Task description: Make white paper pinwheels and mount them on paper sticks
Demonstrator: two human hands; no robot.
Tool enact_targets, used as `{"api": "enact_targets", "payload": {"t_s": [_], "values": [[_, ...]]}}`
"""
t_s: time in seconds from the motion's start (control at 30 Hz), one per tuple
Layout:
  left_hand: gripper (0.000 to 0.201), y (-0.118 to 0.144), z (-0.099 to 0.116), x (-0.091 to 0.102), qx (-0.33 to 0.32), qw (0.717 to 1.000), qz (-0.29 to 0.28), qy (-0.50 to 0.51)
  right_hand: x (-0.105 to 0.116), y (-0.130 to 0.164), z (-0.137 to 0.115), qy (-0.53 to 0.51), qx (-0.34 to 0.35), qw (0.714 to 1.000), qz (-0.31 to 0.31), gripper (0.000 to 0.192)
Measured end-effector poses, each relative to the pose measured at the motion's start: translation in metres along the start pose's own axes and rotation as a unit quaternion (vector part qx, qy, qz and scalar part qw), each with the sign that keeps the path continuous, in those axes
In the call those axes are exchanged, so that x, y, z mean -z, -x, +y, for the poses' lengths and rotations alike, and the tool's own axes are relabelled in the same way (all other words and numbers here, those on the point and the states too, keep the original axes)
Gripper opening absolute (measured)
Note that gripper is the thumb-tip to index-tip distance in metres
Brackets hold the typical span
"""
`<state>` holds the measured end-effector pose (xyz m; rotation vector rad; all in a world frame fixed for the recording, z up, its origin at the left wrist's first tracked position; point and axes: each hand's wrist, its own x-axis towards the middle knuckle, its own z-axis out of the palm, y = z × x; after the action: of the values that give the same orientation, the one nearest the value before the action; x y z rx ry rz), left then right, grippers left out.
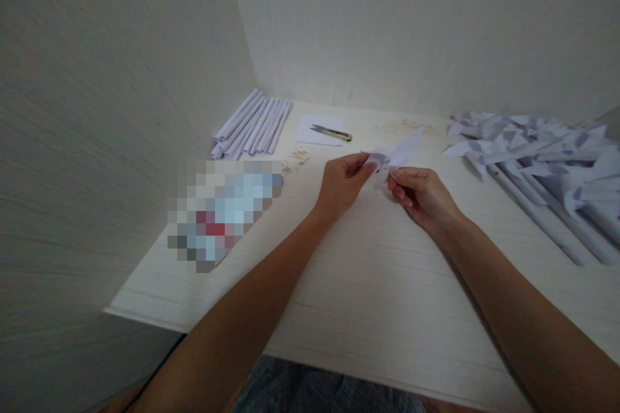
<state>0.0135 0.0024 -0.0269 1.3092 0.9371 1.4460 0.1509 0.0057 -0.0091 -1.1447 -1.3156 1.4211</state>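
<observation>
A white paper pinwheel (pixel 405 148) is held up over the middle of the table, one pointed blade rising to the upper right. My left hand (pixel 345 181) pinches its left side between thumb and fingers. At its lower right edge, my right hand (pixel 420 192) is closed with thumb and fingertips on the paper. The fingers cover much of the pinwheel's centre. Just behind my left hand, thread snips (pixel 332 133) rest on a stack of square white paper (pixel 306 131).
Rolled paper sticks (pixel 254 126) lie at the back left, with small pale pieces (pixel 298 157) nearby. A blurred-out object (pixel 232 213) is at the left. Many paper pinwheels on sticks (pixel 547 161) pile up at the right. Walls border the table (pixel 368 310) at left and back.
</observation>
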Motion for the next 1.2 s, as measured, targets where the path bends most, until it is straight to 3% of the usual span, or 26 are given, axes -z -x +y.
{"api": "enact_targets", "payload": {"t_s": [0.37, 0.93, 1.07, 1.2], "values": [[0.011, 0.0, -0.004, -0.004, -0.021, 0.996, 0.067, -0.058, -0.002, 0.0, 0.0, 0.031, 0.013, 0.999, -0.007, 0.029], [0.011, 0.001, -0.005, -0.003, -0.048, 0.992, 0.068, -0.092, 0.0, 0.0, 0.004, 0.07, 0.032, 0.997, -0.013, 0.029], [0.012, 0.001, -0.006, -0.004, -0.049, 0.991, 0.068, -0.106, -0.004, 0.003, 0.009, 0.158, 0.098, 0.981, 0.059, 0.029], [0.012, 0.002, -0.006, -0.005, -0.041, 0.989, 0.083, -0.118, -0.013, 0.008, 0.011, 0.307, 0.2, 0.916, 0.162, 0.027]]}}
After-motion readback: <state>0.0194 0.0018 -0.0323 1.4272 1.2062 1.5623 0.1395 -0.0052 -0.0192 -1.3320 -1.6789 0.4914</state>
